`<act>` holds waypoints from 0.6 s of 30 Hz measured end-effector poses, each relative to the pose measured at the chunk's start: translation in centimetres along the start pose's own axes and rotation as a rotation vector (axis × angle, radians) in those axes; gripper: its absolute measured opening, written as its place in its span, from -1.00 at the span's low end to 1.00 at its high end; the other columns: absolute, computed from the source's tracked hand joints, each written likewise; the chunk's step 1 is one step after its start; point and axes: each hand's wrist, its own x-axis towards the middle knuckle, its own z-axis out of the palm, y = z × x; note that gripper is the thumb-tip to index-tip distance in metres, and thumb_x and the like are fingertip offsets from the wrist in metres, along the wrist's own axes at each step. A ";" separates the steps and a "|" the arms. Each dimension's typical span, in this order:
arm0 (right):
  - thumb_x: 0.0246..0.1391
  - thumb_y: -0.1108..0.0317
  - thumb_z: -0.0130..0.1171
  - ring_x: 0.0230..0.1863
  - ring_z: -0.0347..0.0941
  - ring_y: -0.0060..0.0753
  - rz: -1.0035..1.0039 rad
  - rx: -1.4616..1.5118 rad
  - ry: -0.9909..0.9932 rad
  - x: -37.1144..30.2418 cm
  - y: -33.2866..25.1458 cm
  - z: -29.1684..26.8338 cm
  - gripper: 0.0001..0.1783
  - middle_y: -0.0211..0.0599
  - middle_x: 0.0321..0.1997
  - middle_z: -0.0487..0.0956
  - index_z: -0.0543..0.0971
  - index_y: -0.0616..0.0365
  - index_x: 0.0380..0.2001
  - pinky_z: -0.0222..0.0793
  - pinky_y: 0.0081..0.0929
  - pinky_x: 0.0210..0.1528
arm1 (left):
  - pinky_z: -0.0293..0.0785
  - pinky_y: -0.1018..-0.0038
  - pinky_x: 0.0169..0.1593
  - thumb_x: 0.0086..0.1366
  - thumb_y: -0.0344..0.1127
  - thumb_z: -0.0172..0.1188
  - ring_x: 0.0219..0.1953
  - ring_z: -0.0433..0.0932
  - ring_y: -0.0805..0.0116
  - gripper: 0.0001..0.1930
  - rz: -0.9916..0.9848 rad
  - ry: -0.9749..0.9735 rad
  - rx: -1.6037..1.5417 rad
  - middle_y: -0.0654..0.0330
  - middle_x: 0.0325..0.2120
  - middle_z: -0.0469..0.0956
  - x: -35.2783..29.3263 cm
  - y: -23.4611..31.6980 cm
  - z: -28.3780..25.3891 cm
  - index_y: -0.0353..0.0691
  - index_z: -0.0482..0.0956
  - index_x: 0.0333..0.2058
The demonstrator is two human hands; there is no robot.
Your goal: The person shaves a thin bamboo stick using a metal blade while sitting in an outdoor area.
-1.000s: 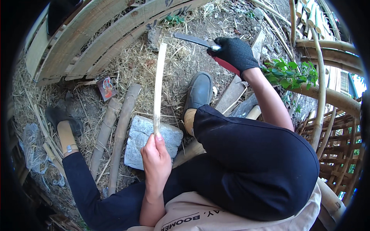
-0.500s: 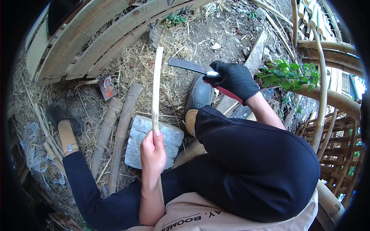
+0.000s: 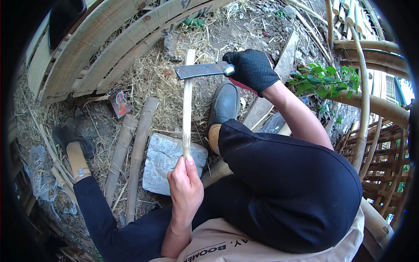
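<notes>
My bare left hand (image 3: 186,185) is closed around the lower end of a pale split bamboo strip (image 3: 187,111), which points upright and away from me. My right hand (image 3: 251,70), in a black knit glove with some red, grips the handle of a broad-bladed knife (image 3: 203,70). The blade lies flat across the strip near its far end and covers a short stretch of it. Whether the edge bites into the strip, I cannot tell. A pale squared stone block (image 3: 170,168) rests on the ground behind the strip's lower part.
Bamboo poles (image 3: 142,153) lie left of the stone. Wooden slats (image 3: 118,43) stand at the far left, with a dark phone-like object (image 3: 65,19) on them. A leafy plant (image 3: 327,81) and bamboo rails (image 3: 364,105) are at the right. My shoe (image 3: 224,105) sits below the knife.
My right hand has moved left, bringing the knife blade from beside the strip to across it. My left hand and the strip have shifted slightly right.
</notes>
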 end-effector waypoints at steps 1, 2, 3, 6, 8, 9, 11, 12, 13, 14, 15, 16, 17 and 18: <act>0.02 0.13 0.24 -0.38 0.63 0.03 0.005 -0.018 -0.004 0.3 0.3 0.1 -0.79 -0.13 -0.45 0.66 0.70 -0.14 -0.27 0.55 -0.12 -0.30 | 0.08 0.37 -0.55 0.56 -0.21 -0.14 -0.66 0.15 0.52 -0.60 -0.001 -0.003 -0.002 0.26 -0.75 0.18 0.0 0.0 0.0 -0.31 0.34 -0.47; 0.02 0.12 0.22 -0.38 0.63 0.03 -0.026 -0.031 0.013 0.5 0.4 0.3 -0.78 -0.11 -0.45 0.66 0.70 -0.14 -0.27 0.55 -0.11 -0.29 | 0.08 0.36 -0.56 0.56 -0.21 -0.14 -0.67 0.16 0.52 -0.60 -0.003 -0.006 -0.004 0.25 -0.75 0.18 0.0 0.0 0.1 -0.32 0.34 -0.47; 0.02 0.13 0.22 -0.38 0.63 0.04 -0.013 -0.027 0.039 0.8 0.7 0.3 -0.78 -0.10 -0.45 0.66 0.69 -0.13 -0.28 0.55 -0.11 -0.29 | 0.08 0.37 -0.56 0.56 -0.21 -0.14 -0.67 0.16 0.52 -0.60 0.018 -0.006 0.005 0.25 -0.75 0.18 0.0 0.0 0.2 -0.32 0.34 -0.47; 0.02 0.14 0.22 -0.36 0.63 0.04 -0.008 -0.024 0.089 1.6 1.4 -0.1 -0.81 -0.09 -0.45 0.65 0.68 -0.09 -0.34 0.55 -0.09 -0.27 | 0.08 0.38 -0.56 0.56 -0.20 -0.14 -0.67 0.16 0.53 -0.60 0.044 -0.007 0.014 0.27 -0.74 0.19 -0.3 -0.2 0.4 -0.31 0.34 -0.48; 0.02 0.14 0.22 -0.36 0.63 0.04 0.000 -0.039 0.054 2.0 1.1 0.0 -0.81 -0.10 -0.45 0.65 0.68 -0.10 -0.33 0.55 -0.09 -0.28 | 0.08 0.39 -0.56 0.56 -0.20 -0.14 -0.66 0.16 0.54 -0.60 0.022 -0.002 0.003 0.29 -0.74 0.19 0.0 -0.8 0.5 -0.30 0.34 -0.48; 0.02 0.14 0.22 -0.36 0.63 0.04 0.004 -0.046 0.037 2.2 1.1 0.1 -0.81 -0.10 -0.45 0.66 0.69 -0.10 -0.33 0.55 -0.09 -0.28 | 0.11 0.30 -0.55 0.55 -0.23 -0.13 -0.68 0.22 0.32 -0.62 0.013 -0.007 0.001 0.18 -0.75 0.21 0.0 -0.8 0.4 -0.31 0.33 -0.48; 0.02 0.16 0.22 -0.37 0.63 0.04 -0.019 -0.045 0.043 2.5 1.5 0.2 -0.82 -0.11 -0.45 0.65 0.68 -0.10 -0.32 0.55 -0.07 -0.29 | 0.15 0.11 -0.53 0.52 -0.29 -0.11 -0.70 0.34 -0.10 -0.65 -0.007 -0.017 -0.003 -0.03 -0.76 0.26 0.1 -0.3 0.3 -0.32 0.32 -0.49; 0.02 0.17 0.22 -0.37 0.63 0.05 -0.025 -0.042 0.054 2.5 1.7 0.3 -0.82 -0.11 -0.45 0.65 0.67 -0.09 -0.32 0.54 -0.07 -0.30 | 0.15 0.12 -0.54 0.52 -0.29 -0.12 -0.71 0.33 -0.08 -0.65 0.001 -0.005 0.004 -0.03 -0.76 0.26 0.2 -0.3 0.4 -0.33 0.32 -0.49; 0.01 0.18 0.22 -0.37 0.63 0.05 -0.030 -0.039 0.066 2.5 1.8 0.3 -0.83 -0.10 -0.46 0.65 0.67 -0.08 -0.33 0.54 -0.07 -0.30 | 0.15 0.13 -0.54 0.52 -0.29 -0.12 -0.71 0.33 -0.05 -0.65 0.009 0.006 0.011 -0.03 -0.76 0.26 0.4 -0.5 0.5 -0.33 0.32 -0.49; 0.00 0.19 0.23 -0.38 0.63 0.04 -0.043 -0.042 0.068 2.4 1.7 0.3 -0.83 -0.11 -0.46 0.65 0.67 -0.08 -0.33 0.54 -0.07 -0.30 | 0.15 0.14 -0.54 0.52 -0.29 -0.12 -0.72 0.32 -0.03 -0.64 0.017 0.017 0.019 -0.03 -0.76 0.26 0.5 -0.7 0.5 -0.33 0.32 -0.50; 0.00 0.20 0.23 -0.38 0.63 0.04 -0.055 -0.045 0.071 2.3 1.6 0.3 -0.83 -0.11 -0.47 0.65 0.67 -0.08 -0.32 0.54 -0.07 -0.31 | 0.15 0.15 -0.55 0.52 -0.29 -0.12 -0.72 0.31 0.00 -0.64 0.010 0.024 0.005 -0.02 -0.76 0.26 0.6 -0.9 0.6 -0.34 0.33 -0.49; -0.01 0.21 0.23 -0.39 0.63 0.03 -0.070 -0.048 0.075 2.2 1.5 0.2 -0.83 -0.11 -0.47 0.64 0.67 -0.07 -0.32 0.54 -0.08 -0.31 | 0.15 0.16 -0.55 0.52 -0.29 -0.11 -0.73 0.31 0.03 -0.65 0.002 0.035 -0.009 -0.02 -0.76 0.26 0.6 -1.2 0.5 -0.34 0.33 -0.49; -0.02 0.24 0.22 -0.39 0.64 0.00 -0.101 -0.061 0.068 2.0 1.4 0.0 -0.84 -0.13 -0.48 0.65 0.67 -0.08 -0.33 0.54 -0.10 -0.32 | 0.15 0.17 -0.55 0.52 -0.29 -0.11 -0.73 0.30 0.06 -0.65 -0.006 0.045 -0.023 -0.01 -0.76 0.26 0.7 -1.3 0.5 -0.35 0.34 -0.49; -0.03 0.26 0.20 -0.39 0.65 -0.03 -0.133 -0.075 0.061 1.7 1.4 -0.1 -0.84 -0.14 -0.48 0.65 0.68 -0.09 -0.34 0.54 -0.12 -0.32 | 0.15 0.18 -0.55 0.52 -0.29 -0.11 -0.74 0.31 0.08 -0.65 -0.005 0.041 -0.025 -0.01 -0.76 0.27 0.7 -1.4 0.5 -0.35 0.34 -0.49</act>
